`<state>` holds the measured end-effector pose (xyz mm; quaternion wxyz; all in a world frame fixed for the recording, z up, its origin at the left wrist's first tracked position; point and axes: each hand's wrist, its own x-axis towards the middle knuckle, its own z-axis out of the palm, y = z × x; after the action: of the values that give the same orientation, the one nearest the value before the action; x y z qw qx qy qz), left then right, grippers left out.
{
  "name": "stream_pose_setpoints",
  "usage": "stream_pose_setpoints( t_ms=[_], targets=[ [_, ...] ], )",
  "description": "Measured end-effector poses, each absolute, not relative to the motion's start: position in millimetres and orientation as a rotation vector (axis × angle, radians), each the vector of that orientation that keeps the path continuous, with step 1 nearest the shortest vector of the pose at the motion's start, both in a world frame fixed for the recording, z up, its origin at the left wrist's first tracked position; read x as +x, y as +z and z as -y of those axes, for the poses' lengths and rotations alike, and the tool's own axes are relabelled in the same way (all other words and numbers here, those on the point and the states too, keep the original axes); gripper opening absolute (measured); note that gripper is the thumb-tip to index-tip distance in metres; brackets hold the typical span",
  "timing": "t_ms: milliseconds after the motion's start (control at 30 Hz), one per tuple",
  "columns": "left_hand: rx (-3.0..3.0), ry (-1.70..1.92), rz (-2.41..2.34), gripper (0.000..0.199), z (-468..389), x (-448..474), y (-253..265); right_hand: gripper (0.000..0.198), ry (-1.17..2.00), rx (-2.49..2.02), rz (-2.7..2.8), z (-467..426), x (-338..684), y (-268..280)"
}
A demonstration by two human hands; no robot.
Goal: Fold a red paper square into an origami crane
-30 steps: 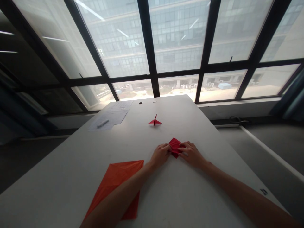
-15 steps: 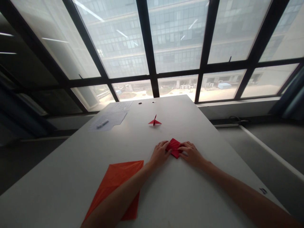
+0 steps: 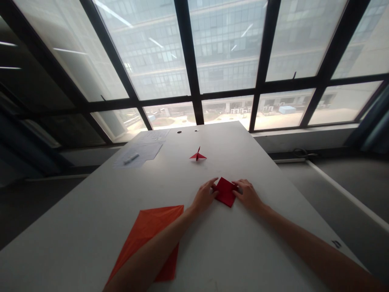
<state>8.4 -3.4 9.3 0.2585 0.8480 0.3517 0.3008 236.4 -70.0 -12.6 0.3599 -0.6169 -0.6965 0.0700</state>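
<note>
A small square of folded red paper (image 3: 225, 192) lies on the white table between my two hands, its upper face largely uncovered. My left hand (image 3: 206, 194) grips the left corner with thumb and fingers. At the opposite corner, my right hand (image 3: 247, 195) pinches the edge, with its other fingers curled above. Farther up the table stands a red origami crane (image 3: 198, 156), apart from both hands. Beneath my left forearm is a stack of orange paper (image 3: 158, 223), partly hidden by the arm.
Printed sheets (image 3: 148, 150) lie at the far left of the table, with a white marker (image 3: 131, 158) on top. Two cable holes sit near the far edge, and a small dark mark (image 3: 336, 243) shows near the right edge. Tall windows rise behind the table.
My hands have moved slightly apart to the paper's left and right corners. The red paper now looks wider and flatter, with more of its face showing. The crane and orange paper stayed put.
</note>
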Motion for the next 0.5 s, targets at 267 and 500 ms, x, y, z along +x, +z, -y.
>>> stream_pose_setpoints(
  t_ms=[267, 500],
  targets=[
    [2.372, 0.753, -0.888, 0.025, 1.3, 8.0, 8.1, 0.012, 0.215, -1.566, 1.789, 71.5, 236.1, -8.3],
    [2.343, 0.779, -0.882, 0.021, 2.5, 8.3, 9.4, 0.017, 0.187, -1.492, 1.867, 72.4, 234.7, -7.5]
  ],
)
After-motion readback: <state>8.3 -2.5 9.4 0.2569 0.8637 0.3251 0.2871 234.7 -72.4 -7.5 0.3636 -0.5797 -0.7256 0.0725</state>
